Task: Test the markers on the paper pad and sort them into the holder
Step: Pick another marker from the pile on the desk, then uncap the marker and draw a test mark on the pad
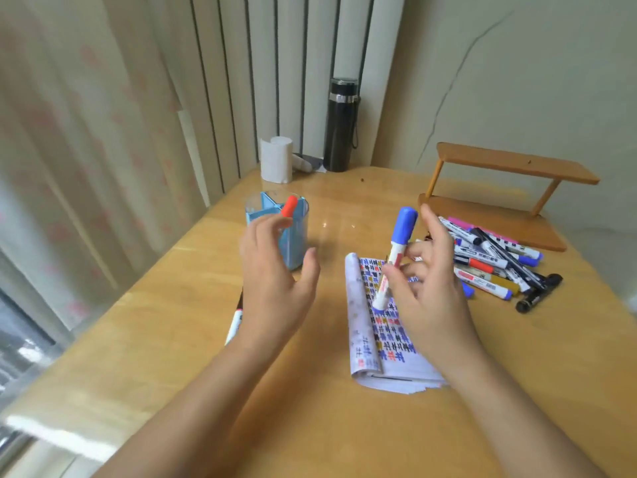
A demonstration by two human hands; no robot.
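On my feed, the right hand (434, 291) pinched the blue marker (396, 250) at the middle of its white barrel, thumb on the near side and curled fingers behind, while the forefinger stood straight up just beside the blue cap. The marker was tilted, cap up, and its lower blue end sat over the scribbled page of the paper pad (365, 343); I could not tell whether it touched. The left hand (272, 281) hung with its fingers loosely spread and gripped nothing. Its fingertips were just in front of the blue holder (298, 239), where a red-capped marker (289, 207) stood; contact was too blurred for me to judge. Another marker (234, 322) lay partly hidden beneath that hand. The marker pile (493, 267) lay right of the pad, beside a wooden shelf (510, 167).
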